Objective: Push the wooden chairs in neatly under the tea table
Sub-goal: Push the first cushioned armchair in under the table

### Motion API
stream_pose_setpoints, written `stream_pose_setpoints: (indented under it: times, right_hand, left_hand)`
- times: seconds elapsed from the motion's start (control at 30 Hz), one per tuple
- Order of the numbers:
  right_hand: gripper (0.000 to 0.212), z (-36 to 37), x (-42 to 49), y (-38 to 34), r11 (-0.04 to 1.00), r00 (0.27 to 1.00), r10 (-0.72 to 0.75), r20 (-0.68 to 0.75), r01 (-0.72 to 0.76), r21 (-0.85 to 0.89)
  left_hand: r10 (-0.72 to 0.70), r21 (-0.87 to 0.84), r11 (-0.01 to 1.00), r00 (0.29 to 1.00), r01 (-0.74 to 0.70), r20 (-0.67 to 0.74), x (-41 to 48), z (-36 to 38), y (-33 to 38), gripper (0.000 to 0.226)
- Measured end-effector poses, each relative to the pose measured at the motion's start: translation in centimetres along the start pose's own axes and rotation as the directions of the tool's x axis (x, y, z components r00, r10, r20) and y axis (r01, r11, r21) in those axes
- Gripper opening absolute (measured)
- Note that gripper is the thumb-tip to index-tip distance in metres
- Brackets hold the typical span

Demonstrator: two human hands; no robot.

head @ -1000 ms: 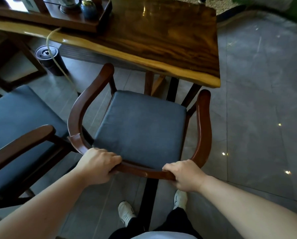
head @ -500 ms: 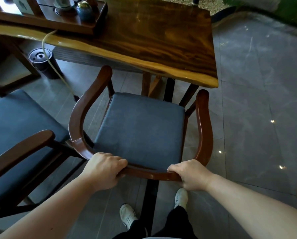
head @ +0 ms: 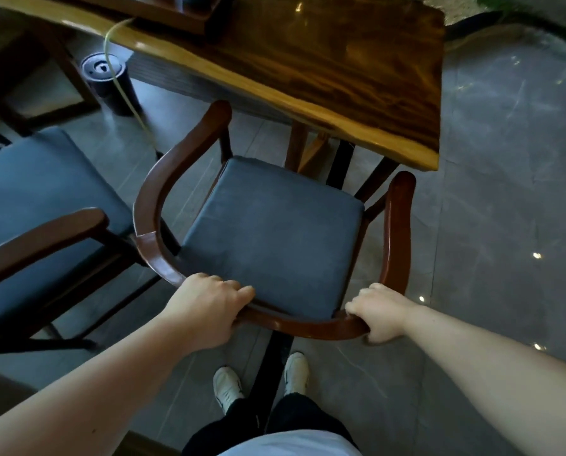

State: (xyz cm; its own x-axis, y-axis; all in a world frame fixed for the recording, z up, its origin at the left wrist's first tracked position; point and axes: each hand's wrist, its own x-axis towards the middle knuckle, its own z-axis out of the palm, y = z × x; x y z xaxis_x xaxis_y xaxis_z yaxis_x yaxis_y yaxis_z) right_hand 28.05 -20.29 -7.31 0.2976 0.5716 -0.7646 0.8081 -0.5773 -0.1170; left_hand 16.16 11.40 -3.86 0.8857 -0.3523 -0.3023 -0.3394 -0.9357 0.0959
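Chair in hand: wooden armchair [head: 163, 205], curved back rail, dark seat cushion [head: 275, 238]; stands just short of the tea table [head: 357, 77], front of seat at the table edge, not yet under it
Left hand [head: 206, 307]: fingers [head: 239, 289] curled shut over the left end of the back rail, gripping it
Right hand [head: 380, 311]: fingers [head: 357, 299] wrapped closed around the right end of the same rail, thumb side hidden
Handling (judged): solid wood frame, stiff, probably fairly heavy; will slide on the smooth tiled floor [head: 505, 192] rather than flex; cushion soft and may be loose, so not a grip point
Where to hold (judged): back rail, both ends, as now; even push keeps it square to the table
Clearance (judged): armrest tips sit near the tabletop's edge; could knock it if they stand too high, height not readable here
Second chair [head: 38, 238]: to the left, well out from the table, untouched
Change vs 0.5 s ago: chair sits a little closer to the table; right hand has shifted outward along the rail; left grip unchanged
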Motion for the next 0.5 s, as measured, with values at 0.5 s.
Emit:
stream_pose_setpoints:
  times: [0.5]
  right_hand:
    - [0.02,0.5,1.0,5.9,0.991,0.996,-0.055,0.07,0.063,-0.117]
  left_hand:
    - [-0.085,-0.065,0.994,0.996,0.087,0.025,3.1,-0.7,3.6,0.024]
